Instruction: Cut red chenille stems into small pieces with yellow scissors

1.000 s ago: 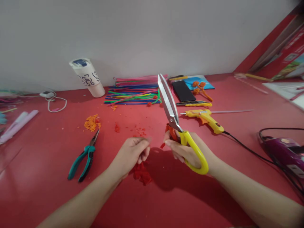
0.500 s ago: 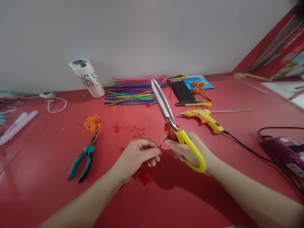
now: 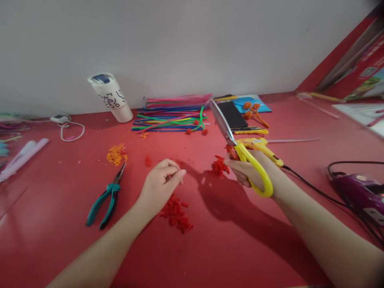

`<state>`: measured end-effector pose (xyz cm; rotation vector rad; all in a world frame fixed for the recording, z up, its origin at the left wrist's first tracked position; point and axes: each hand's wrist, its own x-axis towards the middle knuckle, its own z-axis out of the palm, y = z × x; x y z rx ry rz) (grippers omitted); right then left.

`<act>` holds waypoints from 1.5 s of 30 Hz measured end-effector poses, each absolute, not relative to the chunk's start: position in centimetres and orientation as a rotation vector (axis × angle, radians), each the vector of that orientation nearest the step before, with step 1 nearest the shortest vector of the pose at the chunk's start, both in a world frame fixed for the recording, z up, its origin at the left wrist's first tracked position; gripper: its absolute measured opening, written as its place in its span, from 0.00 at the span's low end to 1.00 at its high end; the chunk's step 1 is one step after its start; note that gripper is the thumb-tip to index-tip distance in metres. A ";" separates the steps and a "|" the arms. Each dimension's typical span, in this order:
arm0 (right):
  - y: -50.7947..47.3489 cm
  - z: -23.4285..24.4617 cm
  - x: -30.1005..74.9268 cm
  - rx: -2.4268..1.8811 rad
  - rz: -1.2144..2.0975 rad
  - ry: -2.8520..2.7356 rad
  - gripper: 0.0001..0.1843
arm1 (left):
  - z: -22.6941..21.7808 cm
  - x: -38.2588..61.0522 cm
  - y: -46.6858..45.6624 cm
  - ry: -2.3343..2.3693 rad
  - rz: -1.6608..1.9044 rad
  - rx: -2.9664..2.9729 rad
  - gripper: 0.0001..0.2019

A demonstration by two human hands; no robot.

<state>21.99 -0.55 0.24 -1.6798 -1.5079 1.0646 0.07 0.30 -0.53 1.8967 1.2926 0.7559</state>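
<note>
My right hand (image 3: 247,172) grips the yellow-handled scissors (image 3: 240,150), blades closed and pointing up and left; its fingertips also pinch a small red fuzzy piece (image 3: 219,165). My left hand (image 3: 160,184) hovers over the red table (image 3: 210,248) with thumb and fingers pinched together; nothing shows between them. Just below that hand lies a pile of red cut bits (image 3: 176,213).
Teal pliers (image 3: 107,196) lie left of my left hand, orange scraps (image 3: 116,154) beyond them. A yellow glue gun (image 3: 264,148) with a black cord sits behind the scissors. Coloured pipe cleaners (image 3: 171,118), a phone (image 3: 232,114), a paper cup (image 3: 110,97) and a purple device (image 3: 360,192) ring the area.
My right hand moved right and away with the scissors and a red piece. My left hand drew back to the left, uncovering the red pile.
</note>
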 end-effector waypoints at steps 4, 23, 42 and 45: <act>0.4 -0.8 23.1 -1.953 0.797 -1.782 0.10 | -1.4 -0.4 0.8 1.346 0.776 1.941 0.07; -0.7 -1.2 21.0 -1.869 0.576 -1.809 0.11 | -0.3 -0.7 -0.8 0.958 0.131 2.406 0.05; -3.0 -1.1 18.0 -1.419 1.534 -1.494 0.07 | -1.1 1.3 -1.0 0.932 0.552 0.986 0.05; -3.1 -1.2 17.9 -1.414 1.548 -1.460 0.06 | -1.1 1.5 -1.2 0.951 0.578 0.984 0.07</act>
